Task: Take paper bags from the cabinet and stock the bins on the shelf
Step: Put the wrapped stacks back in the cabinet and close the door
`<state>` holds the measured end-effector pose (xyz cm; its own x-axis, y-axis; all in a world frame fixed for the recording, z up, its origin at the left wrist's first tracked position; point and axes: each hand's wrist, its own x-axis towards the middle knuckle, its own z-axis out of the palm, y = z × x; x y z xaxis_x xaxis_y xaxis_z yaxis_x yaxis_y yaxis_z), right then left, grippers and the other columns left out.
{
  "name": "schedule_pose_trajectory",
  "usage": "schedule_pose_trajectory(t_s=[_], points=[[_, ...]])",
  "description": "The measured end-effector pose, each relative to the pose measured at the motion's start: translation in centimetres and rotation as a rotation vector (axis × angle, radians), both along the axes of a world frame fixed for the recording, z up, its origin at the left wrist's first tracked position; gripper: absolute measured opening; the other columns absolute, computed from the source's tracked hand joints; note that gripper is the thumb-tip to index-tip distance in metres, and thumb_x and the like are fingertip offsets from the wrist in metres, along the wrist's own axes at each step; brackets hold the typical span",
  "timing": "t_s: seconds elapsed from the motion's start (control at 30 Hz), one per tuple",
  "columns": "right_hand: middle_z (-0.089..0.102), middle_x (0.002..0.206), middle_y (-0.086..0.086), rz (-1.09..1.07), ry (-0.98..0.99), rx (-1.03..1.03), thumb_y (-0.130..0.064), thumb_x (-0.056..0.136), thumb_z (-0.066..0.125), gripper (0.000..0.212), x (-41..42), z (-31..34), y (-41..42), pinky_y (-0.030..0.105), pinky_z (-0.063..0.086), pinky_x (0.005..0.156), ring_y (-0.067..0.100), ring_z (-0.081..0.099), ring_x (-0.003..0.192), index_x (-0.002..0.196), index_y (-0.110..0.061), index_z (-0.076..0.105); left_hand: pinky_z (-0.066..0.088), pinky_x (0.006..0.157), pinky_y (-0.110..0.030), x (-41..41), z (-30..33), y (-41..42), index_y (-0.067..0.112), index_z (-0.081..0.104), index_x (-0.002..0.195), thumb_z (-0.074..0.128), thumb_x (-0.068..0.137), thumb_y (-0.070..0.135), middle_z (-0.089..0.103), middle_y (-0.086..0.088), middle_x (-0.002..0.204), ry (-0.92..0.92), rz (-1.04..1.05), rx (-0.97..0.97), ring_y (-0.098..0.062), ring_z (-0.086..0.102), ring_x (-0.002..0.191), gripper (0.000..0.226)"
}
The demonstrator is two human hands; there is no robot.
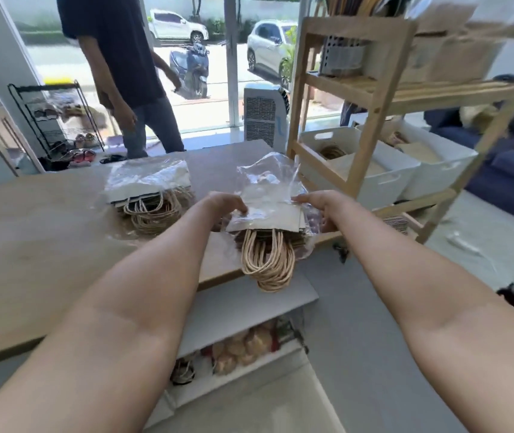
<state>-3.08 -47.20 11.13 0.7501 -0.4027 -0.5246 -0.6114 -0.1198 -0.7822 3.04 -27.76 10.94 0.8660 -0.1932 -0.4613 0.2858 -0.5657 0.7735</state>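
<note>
At the table's corner beside the shelf, my left hand and right hand grip a plastic-wrapped bundle of paper bags, handles overhanging, ready for unwrapping.

readable text: none | paper bag bundles in clear wrap: blank, no print to make out | white bins on the wooden shelf: no labels legible | cars and scooter outside the window: plates and badges too blurred to read
</note>
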Motion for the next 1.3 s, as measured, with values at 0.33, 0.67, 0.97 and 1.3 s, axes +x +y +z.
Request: schedule_pose_trajectory(t_s=[0.33,0.67,0.97,1.3], points=[[0.065,0.069,0.008,-0.083,0.258,0.036,-0.035,0.088,0.066,0.036,-15.2,-0.8,-4.5,0.029,0.055,0.057,0.02,0.063,0.056,0.072,-0.005,0.055,0.056,0.073,-0.023,-9.2,-0.3,-4.7,0.004,0.053,0.091,0.068,0.079,0.024,0.055,-0.003,0.084,0.305,-0.29,0.129,-0.014,0.058,0.072,0.027],[0.066,0.054,0.008,-0.054,0.418,0.114,-0.037,0.087,0.068,0.036,-20.7,-9.4,-5.7,0.022,0.052,0.038,0.016,0.062,0.036,0.073,-0.006,0.056,0.054,0.041,-0.022,-15.1,-7.5,-5.6,0.003,0.054,0.083,0.067,0.083,0.025,0.059,-0.007,0.05,0.45,-0.352,0.299,-0.013,0.059,0.034,0.025],[0.066,0.067,0.003,0.072,0.632,0.227,-0.059,0.077,0.065,0.046,-18.3,-24.2,-6.1,0.024,0.054,0.061,0.016,0.061,0.06,0.067,-0.017,0.054,0.045,0.034,-0.015,-17.9,-20.2,-4.9,0.011,0.045,0.077,0.062,0.088,0.021,0.041,-0.002,0.064,0.607,-0.192,0.288,-0.012,0.05,0.035,0.022],[0.069,0.112,0.009,-0.173,0.246,0.167,-0.072,0.076,0.055,0.057,-12.5,-33.4,-5.9,0.048,0.055,0.089,0.031,0.068,0.097,0.095,-0.019,0.065,0.055,0.062,-0.027,-14.3,-30.5,-5.1,0.008,0.056,0.1,0.065,0.086,0.018,0.061,-0.005,0.08,0.432,0.165,0.022,-0.016,0.06,0.067,0.019]])
